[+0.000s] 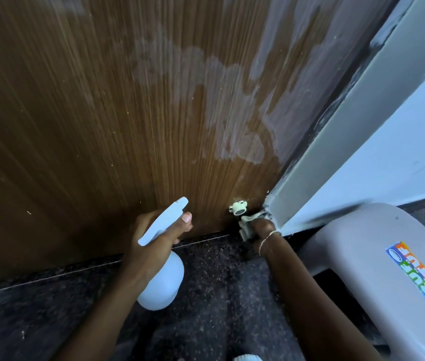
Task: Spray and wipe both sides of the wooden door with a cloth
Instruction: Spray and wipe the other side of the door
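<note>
The brown wooden door [102, 121] fills the upper view, with pale wet streaks and patches on its right half. My left hand [154, 238] grips a white spray bottle [163, 280] by the neck, nozzle pointing up toward the door's lower part. My right hand [263, 226] holds a pale cloth [246, 225] pressed into the door's bottom right corner, where it meets the frame. A thin bracelet sits on that wrist.
A small cream door stopper [238, 207] is fixed low on the door, just left of the cloth. The grey door frame [349, 142] and light blue wall [401, 152] rise at right. A grey plastic stool [377, 259] with a colourful sticker stands at right on the dark speckled floor [219, 295].
</note>
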`<state>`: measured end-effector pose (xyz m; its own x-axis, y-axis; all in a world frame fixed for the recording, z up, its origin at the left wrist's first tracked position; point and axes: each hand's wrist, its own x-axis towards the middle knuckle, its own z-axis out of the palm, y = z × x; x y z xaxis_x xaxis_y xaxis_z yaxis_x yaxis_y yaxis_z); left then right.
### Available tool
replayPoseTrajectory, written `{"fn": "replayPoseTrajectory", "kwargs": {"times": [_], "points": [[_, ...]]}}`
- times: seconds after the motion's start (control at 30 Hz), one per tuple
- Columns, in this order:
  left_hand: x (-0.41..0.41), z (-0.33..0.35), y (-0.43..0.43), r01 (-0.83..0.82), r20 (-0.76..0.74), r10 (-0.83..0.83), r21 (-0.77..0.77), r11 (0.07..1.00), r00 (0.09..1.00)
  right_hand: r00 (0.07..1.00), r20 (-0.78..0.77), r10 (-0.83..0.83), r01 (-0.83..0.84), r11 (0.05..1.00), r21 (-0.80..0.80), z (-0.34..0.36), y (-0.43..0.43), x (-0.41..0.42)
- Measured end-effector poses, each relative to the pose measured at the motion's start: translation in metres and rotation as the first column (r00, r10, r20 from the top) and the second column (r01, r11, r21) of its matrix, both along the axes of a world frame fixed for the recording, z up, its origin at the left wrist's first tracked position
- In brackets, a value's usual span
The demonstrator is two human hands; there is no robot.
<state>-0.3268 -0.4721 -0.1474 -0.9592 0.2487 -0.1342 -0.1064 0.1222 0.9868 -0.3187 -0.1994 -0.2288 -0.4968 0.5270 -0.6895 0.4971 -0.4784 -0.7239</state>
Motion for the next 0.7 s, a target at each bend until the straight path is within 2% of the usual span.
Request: {"fn": "replayPoseTrajectory", "kwargs": {"times": [0.03,0.07,0.13,0.23,0.37,0.53,0.6,0.7], "points": [[0.001,0.002,0.001,0.008,0.006,-0.008,0.015,1.0,1.0,1.0,0.019,-0.023,0.024,0.998,-0.064,-0.005,-0.004,0.003],[0.003,0.005,0.002,0.012,0.015,-0.012,0.023,1.0,1.0,0.998,0.053,0.03,-0.027,0.997,-0.069,-0.009,-0.011,0.0],[0.004,0.006,0.003,0.018,0.025,-0.019,0.023,1.0,1.0,0.995,0.037,0.093,-0.091,0.995,-0.048,-0.012,-0.022,-0.012],[0.004,0.007,-0.001,0.006,0.026,-0.007,0.038,0.999,1.0,0.997,0.013,0.081,-0.081,0.997,-0.013,-0.011,-0.026,-0.025],[0.005,0.01,-0.004,-0.068,0.063,0.067,0.019,0.997,0.996,0.998,-0.055,-0.036,0.036,0.999,-0.016,0.01,-0.025,-0.015],[-0.001,0.014,-0.004,-0.083,0.057,0.081,0.037,0.996,0.995,0.947,-0.062,-0.315,0.315,0.949,-0.009,0.017,-0.023,-0.019],[-0.004,0.014,-0.003,-0.045,0.012,0.044,0.051,0.998,0.999,0.945,-0.073,-0.319,0.319,0.948,-0.021,0.019,-0.027,-0.02],[-0.007,0.015,-0.003,-0.003,-0.03,0.004,0.05,0.999,1.0,0.929,-0.127,-0.348,0.33,0.933,-0.14,0.022,-0.039,-0.019]]}}
